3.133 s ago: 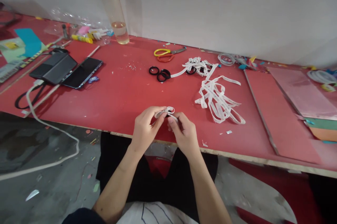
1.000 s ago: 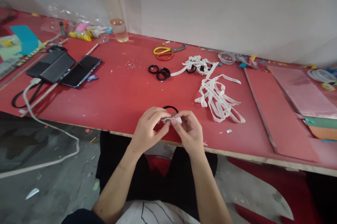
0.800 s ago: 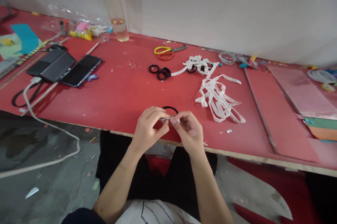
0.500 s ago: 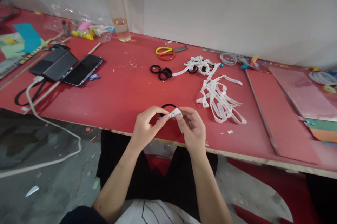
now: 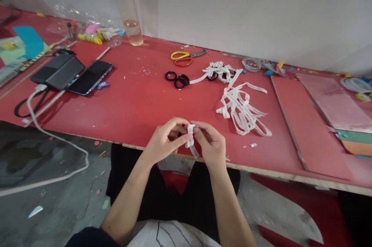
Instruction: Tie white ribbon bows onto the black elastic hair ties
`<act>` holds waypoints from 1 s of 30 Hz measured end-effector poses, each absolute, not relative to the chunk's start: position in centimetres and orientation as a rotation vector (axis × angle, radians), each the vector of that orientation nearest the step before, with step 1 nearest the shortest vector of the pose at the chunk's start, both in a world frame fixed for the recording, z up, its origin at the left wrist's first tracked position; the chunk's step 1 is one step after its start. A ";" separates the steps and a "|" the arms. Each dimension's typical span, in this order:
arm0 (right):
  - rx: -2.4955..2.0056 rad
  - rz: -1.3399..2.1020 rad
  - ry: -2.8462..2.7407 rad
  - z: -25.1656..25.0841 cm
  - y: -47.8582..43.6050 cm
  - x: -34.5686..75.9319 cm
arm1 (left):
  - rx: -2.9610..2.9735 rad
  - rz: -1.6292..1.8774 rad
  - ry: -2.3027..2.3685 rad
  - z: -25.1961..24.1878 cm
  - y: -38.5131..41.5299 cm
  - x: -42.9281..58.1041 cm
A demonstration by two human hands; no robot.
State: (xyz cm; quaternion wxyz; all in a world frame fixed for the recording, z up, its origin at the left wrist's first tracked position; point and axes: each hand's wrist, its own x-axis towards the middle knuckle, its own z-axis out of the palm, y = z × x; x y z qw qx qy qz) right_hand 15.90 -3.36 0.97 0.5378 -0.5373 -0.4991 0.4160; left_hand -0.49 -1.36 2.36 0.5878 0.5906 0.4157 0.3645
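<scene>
Between my two hands is a white printed ribbon (image 5: 190, 138), its loose end hanging down over the table edge. My left hand (image 5: 167, 138) is closed on the ribbon, thumb pressed against its front. My right hand (image 5: 210, 140) pinches the top of the ribbon between thumb and fingers. The black hair tie seen earlier is now mostly hidden behind my left fingers. Further back lie several black hair ties (image 5: 181, 81). To their right is a tangle of white ribbon (image 5: 222, 72), and nearer me a looser pile of printed ribbon (image 5: 242, 109).
Yellow-and-red-handled scissors (image 5: 186, 57) lie near the wall. A water bottle (image 5: 132, 18) stands at the back. On the left are a phone (image 5: 91, 76), a black stand (image 5: 58, 71) and a white cable (image 5: 58, 136). A flat red board (image 5: 308, 127) lies at right.
The ribbon has gone from lying crosswise to hanging down with its tail showing. The black hair tie has dropped from sight behind my left fingers. My hands stay in nearly the same place.
</scene>
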 end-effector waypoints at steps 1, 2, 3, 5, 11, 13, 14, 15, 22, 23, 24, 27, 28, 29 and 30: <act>-1.295 0.964 -1.184 1.0 -3.3 15.9 | 1.409 0.844 0.956 2.4 -1.3 -0.5; -1.308 0.933 -1.179 0.9 -3.3 15.9 | 1.442 0.848 0.953 2.5 -1.3 -0.5; -1.312 0.896 -1.171 0.9 -3.3 15.9 | 1.461 0.863 0.957 2.5 -1.3 -0.5; -1.295 0.810 -1.162 0.8 -3.4 15.9 | 1.422 0.919 0.974 2.5 -1.2 -0.4; -1.326 0.392 -1.428 1.1 -3.8 15.8 | 1.208 1.029 1.008 2.0 -0.9 -0.2; -1.328 0.271 -1.518 1.4 -3.8 15.7 | 1.203 1.045 1.027 1.9 -0.8 -0.2; -1.316 0.253 -1.558 1.5 -3.8 15.6 | 1.203 1.048 1.039 1.9 -0.8 -0.2; -1.303 0.264 -1.594 1.5 -3.8 15.5 | 1.203 1.048 1.050 1.9 -0.8 -0.2; -1.294 0.354 -1.698 1.2 -3.4 15.4 | 1.171 1.054 1.056 1.8 -0.8 -0.1; -1.288 0.360 -1.699 1.2 -3.4 15.4 | 1.169 1.053 1.049 1.7 -0.8 -0.1; -1.287 0.367 -1.695 1.1 -3.4 15.5 | 1.167 1.056 1.044 1.7 -0.8 -0.1; -1.306 0.395 -1.649 1.1 -3.5 15.6 | 1.175 1.069 1.037 1.6 -0.8 0.0; -1.315 0.409 -1.627 1.1 -3.6 15.6 | 1.190 1.066 1.038 1.5 -0.8 -0.1; -1.323 0.424 -1.607 1.1 -3.6 15.7 | 1.212 1.056 1.038 1.5 -0.9 -0.1; -1.328 0.437 -1.589 1.1 -3.6 15.7 | 1.239 1.040 1.038 1.5 -0.9 -0.1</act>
